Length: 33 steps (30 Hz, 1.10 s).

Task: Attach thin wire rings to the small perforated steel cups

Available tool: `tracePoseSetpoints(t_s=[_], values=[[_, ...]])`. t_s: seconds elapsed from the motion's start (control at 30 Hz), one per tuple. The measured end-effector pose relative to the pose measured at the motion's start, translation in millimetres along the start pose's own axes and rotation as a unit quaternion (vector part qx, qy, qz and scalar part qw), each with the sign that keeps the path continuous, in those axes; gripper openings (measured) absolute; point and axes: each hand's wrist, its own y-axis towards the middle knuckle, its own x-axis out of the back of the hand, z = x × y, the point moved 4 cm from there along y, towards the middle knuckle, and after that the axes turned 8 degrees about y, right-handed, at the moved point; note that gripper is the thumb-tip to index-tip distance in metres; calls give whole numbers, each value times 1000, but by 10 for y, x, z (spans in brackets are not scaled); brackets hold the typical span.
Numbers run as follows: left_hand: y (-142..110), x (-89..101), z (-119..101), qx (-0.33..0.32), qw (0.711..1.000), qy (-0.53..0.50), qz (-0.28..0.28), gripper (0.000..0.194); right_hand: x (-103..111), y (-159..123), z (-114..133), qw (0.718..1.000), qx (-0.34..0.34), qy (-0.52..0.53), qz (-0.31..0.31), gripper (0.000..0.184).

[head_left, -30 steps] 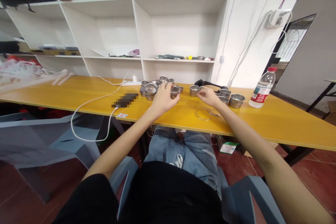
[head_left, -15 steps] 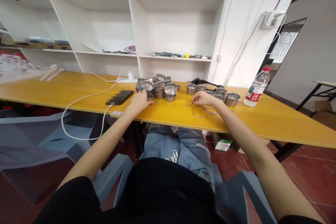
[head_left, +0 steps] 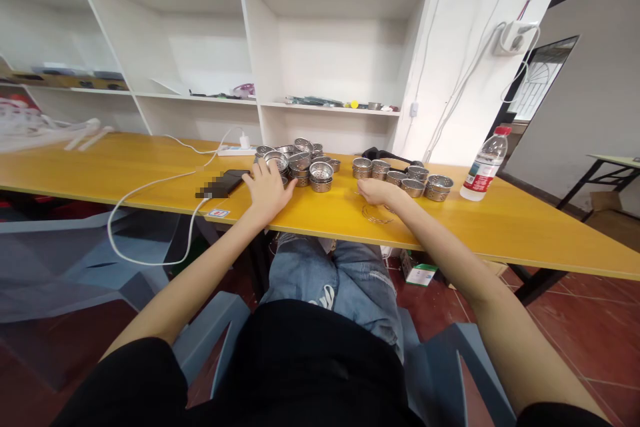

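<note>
My left hand (head_left: 267, 192) is open, its fingers spread over the near left edge of a pile of perforated metal cups (head_left: 300, 161). Part of the pile is hidden behind those fingers. Closed in a pinch, my right hand (head_left: 374, 191) is low over the table, with a bit of thin metal wire showing at its fingertips. Just below it lie several thin wire rings (head_left: 375, 215), partly covered by the hand. More perforated cups (head_left: 439, 188) stand behind and to the right of my right hand.
On the yellow table (head_left: 320, 217), a phone (head_left: 227, 181) with a white charging cable (head_left: 113, 233) lies left of the pile. A water bottle (head_left: 485, 163) stands at the right. A black strap-like object (head_left: 385, 155) lies behind the right cups, and white shelves (head_left: 330, 107) rise at the back.
My left hand has opened from a curled grip, fingers now spread and lifted at the pile. My right hand has moved slightly left, still pinched.
</note>
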Motion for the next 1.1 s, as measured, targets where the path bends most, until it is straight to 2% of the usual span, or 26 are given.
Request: tracePoseSetpoints(t_s=[0.23,0.5,0.6,0.73,0.97,1.1], values=[[21,12,-21,-23,999,-34,2,77,-75,5,35,999,-8,-36,-4,32],[46,8,-24,-25,999,-39,17,76,-93,60,-85,999,-32,36,-7,35],[56,-4,-24,-30,999,-40,14,75,-92,83,-104,998,-32,57,-14,30],[54,2,-26,-33,999,-37,15,74,-59,79,-79,993,-14,92,-66,18],[45,27,-34,-36,998,-51,17,72,16,42,-87,983,12,118,-137,23],[58,3,-30,-40,998,-54,17,73,29,28,-114,982,10,121,-147,19]])
